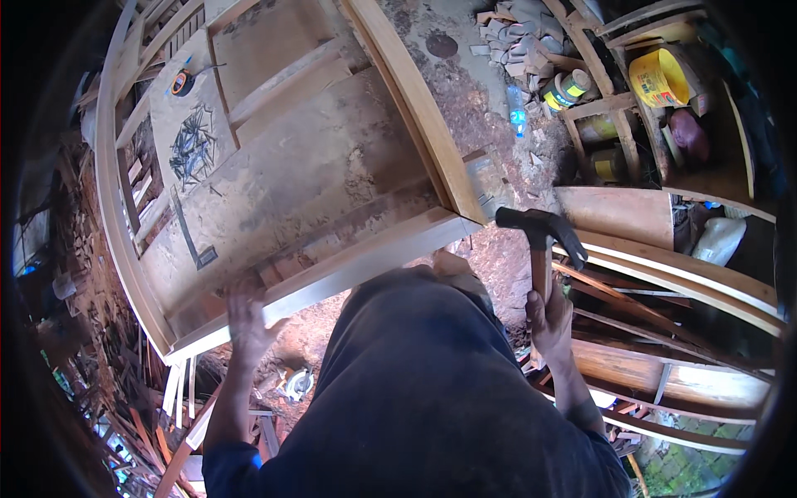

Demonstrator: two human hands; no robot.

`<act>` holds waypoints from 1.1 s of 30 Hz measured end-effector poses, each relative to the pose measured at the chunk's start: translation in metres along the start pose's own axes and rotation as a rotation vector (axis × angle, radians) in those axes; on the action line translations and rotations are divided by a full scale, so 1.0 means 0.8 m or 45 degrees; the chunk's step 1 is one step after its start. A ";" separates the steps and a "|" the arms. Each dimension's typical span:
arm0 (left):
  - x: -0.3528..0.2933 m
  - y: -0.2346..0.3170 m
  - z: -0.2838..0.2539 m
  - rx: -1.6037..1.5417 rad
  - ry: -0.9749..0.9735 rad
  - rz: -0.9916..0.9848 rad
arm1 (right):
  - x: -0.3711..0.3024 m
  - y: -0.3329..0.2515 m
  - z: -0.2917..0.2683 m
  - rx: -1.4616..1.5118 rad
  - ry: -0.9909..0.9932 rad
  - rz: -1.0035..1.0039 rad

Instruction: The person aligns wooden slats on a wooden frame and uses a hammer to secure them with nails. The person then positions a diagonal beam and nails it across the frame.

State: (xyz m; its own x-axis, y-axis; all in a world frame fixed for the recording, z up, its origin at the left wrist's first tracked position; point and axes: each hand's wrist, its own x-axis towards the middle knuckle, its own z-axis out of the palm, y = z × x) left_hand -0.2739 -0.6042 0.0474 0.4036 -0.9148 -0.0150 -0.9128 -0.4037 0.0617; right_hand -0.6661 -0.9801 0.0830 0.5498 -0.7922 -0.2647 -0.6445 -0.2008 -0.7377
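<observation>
A claw hammer (540,270) with a black head and wooden handle is gripped in my right hand (550,319), its head raised just right of the frame's near corner. My left hand (246,311) rests over the near rail of a wooden frame (357,264), fingers stretched out and slightly blurred. A pale rail (411,100) runs away from me along the frame's right side and meets the near rail at that corner. Inside the frame, a pile of nails (193,149) lies on a light board, with a try square (199,249) nearer to me.
A tape measure (181,82) lies beyond the nails. To the right are a plastic bottle (516,112), wood offcuts (519,41), a yellow bucket (658,77) on a shelf and long planks (681,270). Scrap wood (91,282) is heaped on the left.
</observation>
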 end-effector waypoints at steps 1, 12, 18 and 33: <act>-0.017 -0.021 0.004 0.003 -0.006 0.004 | -0.001 -0.010 0.004 0.005 -0.001 0.006; -0.012 -0.047 0.002 -0.320 -0.434 -0.112 | -0.015 -0.036 0.042 -0.084 -0.183 0.021; -0.008 -0.037 -0.002 -0.325 -0.588 -0.347 | -0.023 -0.013 0.042 0.044 -0.177 0.054; 0.249 0.286 0.011 -0.183 0.015 0.425 | 0.027 0.039 -0.015 0.729 -0.230 0.594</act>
State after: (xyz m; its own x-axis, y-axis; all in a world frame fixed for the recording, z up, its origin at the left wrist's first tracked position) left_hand -0.4025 -0.8790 0.0500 0.0865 -0.9954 0.0410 -0.9766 -0.0766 0.2009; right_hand -0.6809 -1.0101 0.0615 0.3981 -0.6054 -0.6892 -0.4821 0.5012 -0.7186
